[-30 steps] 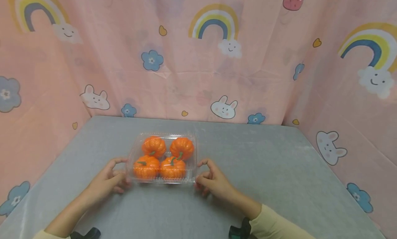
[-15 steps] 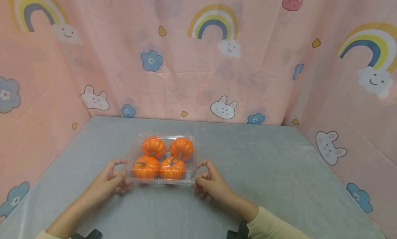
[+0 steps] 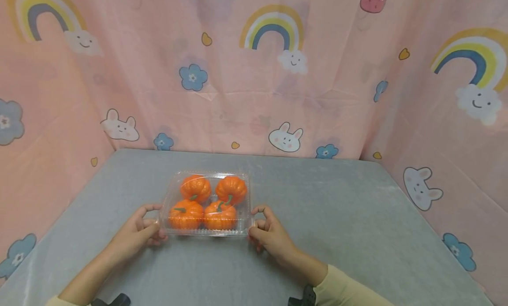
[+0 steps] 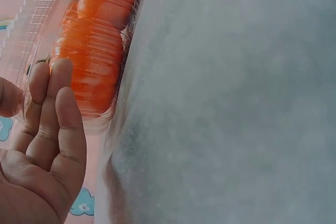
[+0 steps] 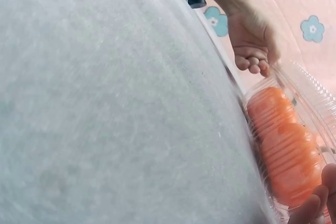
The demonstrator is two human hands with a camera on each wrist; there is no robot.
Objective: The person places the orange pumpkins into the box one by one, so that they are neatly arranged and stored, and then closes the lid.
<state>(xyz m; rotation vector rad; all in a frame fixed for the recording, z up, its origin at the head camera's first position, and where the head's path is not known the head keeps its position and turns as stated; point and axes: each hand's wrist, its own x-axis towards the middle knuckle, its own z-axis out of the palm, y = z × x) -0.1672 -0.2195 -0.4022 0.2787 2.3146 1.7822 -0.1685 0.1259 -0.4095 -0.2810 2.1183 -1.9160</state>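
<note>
A clear ribbed plastic clamshell box (image 3: 206,233) holds several small orange pumpkins (image 3: 186,215) with green stems. Its clear lid covers them. At the box's left side, my left hand (image 3: 135,233) pinches the rim near the front corner. The left wrist view shows that hand's (image 4: 44,156) thumb on one side of the rim and fingers on the other. Opposite it, my right hand (image 3: 274,235) pinches the right front corner, with the index finger bent against the side. Only some right fingertips (image 5: 312,205) show in the right wrist view.
The box is over a grey-covered table (image 3: 325,218), left of its middle. Pink printed curtain (image 3: 238,107) closes off the back and both sides. Black wrist mounts (image 3: 303,296) sit at both cuffs, by the cream sleeves (image 3: 353,290).
The right forearm has shifted slightly left. Both hands keep their places at the box's sides, and the box stays about where it was.
</note>
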